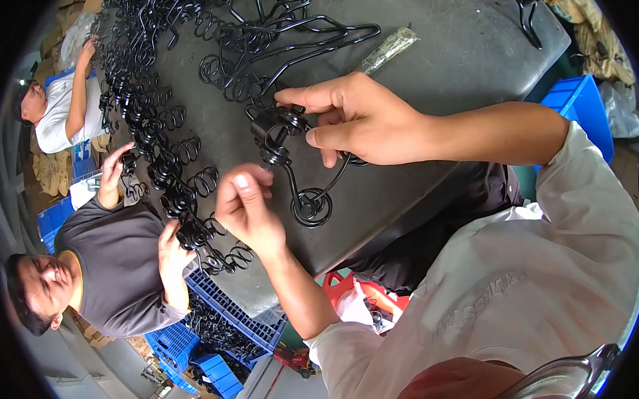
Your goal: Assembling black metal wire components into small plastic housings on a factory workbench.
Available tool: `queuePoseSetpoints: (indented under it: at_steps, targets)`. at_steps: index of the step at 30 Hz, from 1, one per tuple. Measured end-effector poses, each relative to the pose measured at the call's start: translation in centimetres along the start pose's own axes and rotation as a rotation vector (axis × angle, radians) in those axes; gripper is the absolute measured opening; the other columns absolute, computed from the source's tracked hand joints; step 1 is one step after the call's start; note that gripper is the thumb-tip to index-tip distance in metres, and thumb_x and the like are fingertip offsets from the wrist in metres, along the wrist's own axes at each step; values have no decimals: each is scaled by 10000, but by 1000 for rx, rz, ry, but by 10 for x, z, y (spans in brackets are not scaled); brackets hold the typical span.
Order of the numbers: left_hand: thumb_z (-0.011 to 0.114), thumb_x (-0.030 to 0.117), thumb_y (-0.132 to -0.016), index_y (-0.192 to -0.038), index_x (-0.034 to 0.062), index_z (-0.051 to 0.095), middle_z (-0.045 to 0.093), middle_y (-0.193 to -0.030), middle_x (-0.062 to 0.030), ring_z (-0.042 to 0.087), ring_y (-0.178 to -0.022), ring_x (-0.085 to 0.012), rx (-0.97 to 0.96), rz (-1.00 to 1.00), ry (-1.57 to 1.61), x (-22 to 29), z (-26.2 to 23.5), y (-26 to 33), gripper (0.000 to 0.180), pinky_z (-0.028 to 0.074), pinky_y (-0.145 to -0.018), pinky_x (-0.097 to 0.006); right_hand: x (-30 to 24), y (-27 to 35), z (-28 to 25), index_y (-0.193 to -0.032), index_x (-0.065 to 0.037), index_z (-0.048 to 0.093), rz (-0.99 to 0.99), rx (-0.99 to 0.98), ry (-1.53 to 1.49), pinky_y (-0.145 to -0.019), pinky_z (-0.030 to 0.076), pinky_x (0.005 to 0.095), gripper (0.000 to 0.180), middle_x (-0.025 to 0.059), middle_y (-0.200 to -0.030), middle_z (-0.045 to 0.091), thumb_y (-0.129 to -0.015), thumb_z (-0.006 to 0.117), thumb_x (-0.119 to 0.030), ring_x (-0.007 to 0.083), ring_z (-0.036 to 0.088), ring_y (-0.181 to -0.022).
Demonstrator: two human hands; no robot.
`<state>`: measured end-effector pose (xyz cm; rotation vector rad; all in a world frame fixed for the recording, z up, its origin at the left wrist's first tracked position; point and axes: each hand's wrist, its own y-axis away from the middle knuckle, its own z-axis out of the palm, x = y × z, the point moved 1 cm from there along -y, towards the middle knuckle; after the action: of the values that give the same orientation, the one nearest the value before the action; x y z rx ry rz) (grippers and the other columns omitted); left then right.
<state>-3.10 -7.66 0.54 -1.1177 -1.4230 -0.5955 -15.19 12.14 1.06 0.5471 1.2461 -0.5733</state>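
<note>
The right hand [373,120] seems to pinch, fingers narrow, the black wire piece [276,157] above the bench [462,47], hiding part of it. The left hand [249,212] curls just beside; its fingertips are obscured, so I cannot tell whether they hold anything.

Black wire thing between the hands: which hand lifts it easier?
Probably the right hand: its fingers sit at the upper end of the wire thing, while the left hand is curled beside it.
</note>
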Motion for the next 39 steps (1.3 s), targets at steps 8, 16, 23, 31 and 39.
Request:
queuePoseSetpoints:
  at_steps: [8,16,23,31,39]
  targets:
    - [617,209,-1016,-922,-12,632,632,-815,-46,532,-689,-79,3,6,146,12,17,-1,240,378,-623,-204,-8,2,0,-1429,103,465,-12,-8,28,-606,542,284,584,212,-1072,720,-862,595,52,147,702,-650]
    - [586,222,-1023,-860,-6,631,605,-806,-37,439,-631,-69,-86,-63,77,13,13,2,284,323,-579,-220,-5,2,0,-1456,44,470,-77,-21,42,-588,516,261,570,101,-852,692,-899,590,37,108,675,-639]
    - [648,181,-984,-909,-8,602,558,-856,-29,435,-660,-79,-115,-56,126,11,6,3,209,323,-589,-208,-6,6,1,-1503,-43,455,-194,-49,183,-563,485,234,600,16,-699,637,-927,610,28,62,647,-614]
    - [663,230,-960,-848,-39,582,572,-829,-94,501,-708,-149,-63,240,-8,11,2,7,302,383,-621,-270,-13,14,4,-1480,18,469,-576,-65,276,-590,516,277,588,107,-885,717,-910,600,83,107,660,-642]
    - [716,181,-921,-865,-26,613,604,-805,-109,565,-705,-227,-47,410,-193,26,8,3,238,449,-638,-332,-11,12,6,-1463,77,450,-811,-79,448,-648,553,281,595,290,-1448,518,-889,592,141,119,651,-663]
